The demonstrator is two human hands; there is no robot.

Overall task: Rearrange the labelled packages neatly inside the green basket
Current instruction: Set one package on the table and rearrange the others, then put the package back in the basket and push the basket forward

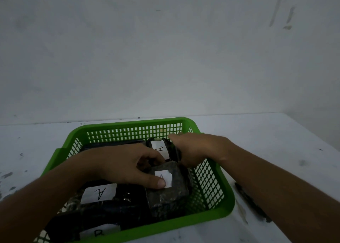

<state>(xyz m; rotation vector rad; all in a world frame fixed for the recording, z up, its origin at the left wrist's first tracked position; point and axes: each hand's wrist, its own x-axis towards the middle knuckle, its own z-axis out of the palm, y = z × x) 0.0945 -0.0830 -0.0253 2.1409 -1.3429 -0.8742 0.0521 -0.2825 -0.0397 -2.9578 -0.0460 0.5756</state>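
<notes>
Currently four dark wrapped packages with white labels are seen inside the green basket, which is set on a pale table against a wall. A grey package marked A sits at the right side; the left hand is laid over its near-left corner, thumb pressed on the label, other fingers curled against its far edge. An upright package, also marked A, is held at the far right corner by the right hand, fingers wrapped round its right side. A larger A package lies front-left; a package marked B or R, cut off by the frame, lies nearest.

Judged step: seating the two right-hand packages side by side. It would be done well if the upright one is tipped flat, label up, into the far corner while the grey one is pinned so it is not dragged along. Edges should be squared to the basket wall.

Right fingertips are hidden behind the package. Basket's left part is covered by the forearm. A dark streak on the table cannot be identified.
</notes>
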